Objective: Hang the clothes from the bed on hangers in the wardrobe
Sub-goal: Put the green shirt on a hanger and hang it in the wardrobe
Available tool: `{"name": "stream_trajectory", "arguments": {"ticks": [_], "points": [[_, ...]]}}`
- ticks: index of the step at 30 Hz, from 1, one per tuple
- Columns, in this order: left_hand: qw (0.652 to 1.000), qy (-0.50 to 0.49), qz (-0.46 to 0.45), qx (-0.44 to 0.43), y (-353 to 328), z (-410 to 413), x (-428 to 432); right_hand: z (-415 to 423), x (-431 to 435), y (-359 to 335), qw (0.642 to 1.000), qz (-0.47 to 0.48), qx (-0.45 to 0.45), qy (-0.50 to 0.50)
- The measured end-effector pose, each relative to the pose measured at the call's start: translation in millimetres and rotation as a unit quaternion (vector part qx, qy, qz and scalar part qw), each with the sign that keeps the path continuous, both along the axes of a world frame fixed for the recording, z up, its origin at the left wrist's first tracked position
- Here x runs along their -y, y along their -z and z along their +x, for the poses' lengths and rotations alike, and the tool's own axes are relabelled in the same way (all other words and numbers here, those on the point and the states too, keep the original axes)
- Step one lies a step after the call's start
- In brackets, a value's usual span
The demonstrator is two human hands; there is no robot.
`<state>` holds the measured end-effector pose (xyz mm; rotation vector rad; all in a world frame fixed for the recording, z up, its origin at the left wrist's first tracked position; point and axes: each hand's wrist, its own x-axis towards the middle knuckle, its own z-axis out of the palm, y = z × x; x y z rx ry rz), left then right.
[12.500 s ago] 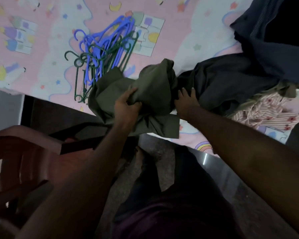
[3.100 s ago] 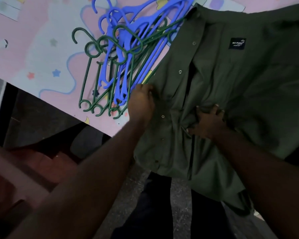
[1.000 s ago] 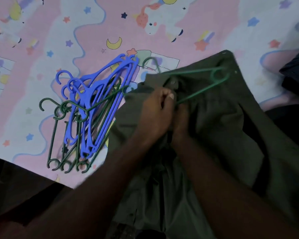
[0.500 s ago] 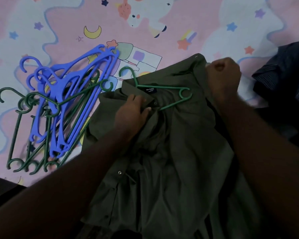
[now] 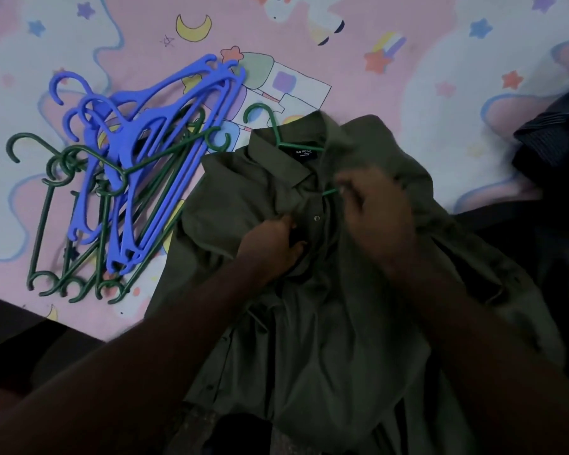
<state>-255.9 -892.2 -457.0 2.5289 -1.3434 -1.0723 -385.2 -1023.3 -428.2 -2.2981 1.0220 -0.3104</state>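
Fingers (image 5: 284,222) of the left hand (image 5: 270,243) pinch the olive shirt (image 5: 326,339), right hand (image 5: 378,218) blurred, grip unclear; loose hangers (image 5: 119,152) lie beside.

Left grip (image 5: 273,239) pinching, right grip (image 5: 376,210) close (blurred)

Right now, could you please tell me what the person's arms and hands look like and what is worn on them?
The left forearm and right forearm are bare: no sleeve reaches into view. The left hand shows no glove, ring or watch. The right hand is motion-blurred, so small jewellery cannot be ruled out.
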Motion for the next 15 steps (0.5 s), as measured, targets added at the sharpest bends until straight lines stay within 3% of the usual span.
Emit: {"name": "stream_trajectory", "arguments": {"ticks": [2, 4, 9, 12, 15], "points": [[1.0, 0.003, 0.01, -0.02, 3, -3, -7, -16, -21, 35, 0.99, 0.09, -0.109, 0.009], [0.999, 0.015, 0.018, -0.039, 7, -4, -14, -25, -30, 51, 0.98, 0.134, -0.141, 0.045], [0.998, 0.022, 0.004, -0.052, 13, -4, -24, -9, -44, 43, 0.978, 0.13, -0.123, 0.109], [0.993, -0.022, -0.115, -0.023, 10, 2, -14, 8, -48, 41, 0.971, 0.145, -0.085, 0.172], [0.982, -0.042, -0.18, 0.021, 3, 18, 17, 29, -51, 46, 0.931, 0.232, -0.076, 0.273]]}}
